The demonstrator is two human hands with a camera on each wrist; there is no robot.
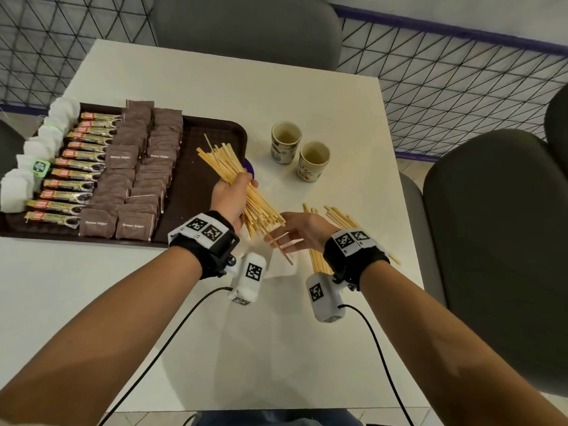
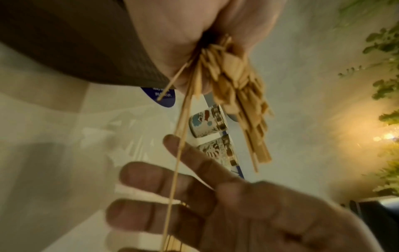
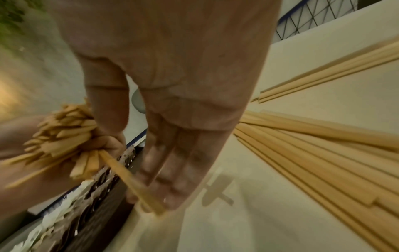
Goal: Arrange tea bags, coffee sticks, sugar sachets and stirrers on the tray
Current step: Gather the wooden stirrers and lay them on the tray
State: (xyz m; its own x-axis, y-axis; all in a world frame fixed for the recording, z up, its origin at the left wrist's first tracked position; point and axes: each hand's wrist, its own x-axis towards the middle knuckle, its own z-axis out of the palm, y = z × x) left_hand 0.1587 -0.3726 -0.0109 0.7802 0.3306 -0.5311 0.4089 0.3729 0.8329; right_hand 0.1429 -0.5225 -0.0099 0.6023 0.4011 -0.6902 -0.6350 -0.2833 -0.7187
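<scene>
On tray (image 1: 215,130), left to right: tea bags (image 1: 37,149), coffee sticks (image 1: 73,167), sugar sachets (image 1: 138,167); right strip bare. Left hand (image 1: 230,198) grips stirrers (image 1: 233,176) over tray's right edge. Right hand (image 1: 302,232), fingers extended, touches loose sticks. Two empty cups (image 1: 299,150) beyond.

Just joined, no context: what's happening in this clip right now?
A person is stocking a brown tray on a white table. Tea bags, coffee sticks and brown sugar sachets already sit in rows on it. The left hand grips a splayed bundle of wooden stirrers over the tray's right edge. The right hand is open with fingers extended at the bundle's lower ends. More loose stirrers lie on the table, near two paper cups.
</scene>
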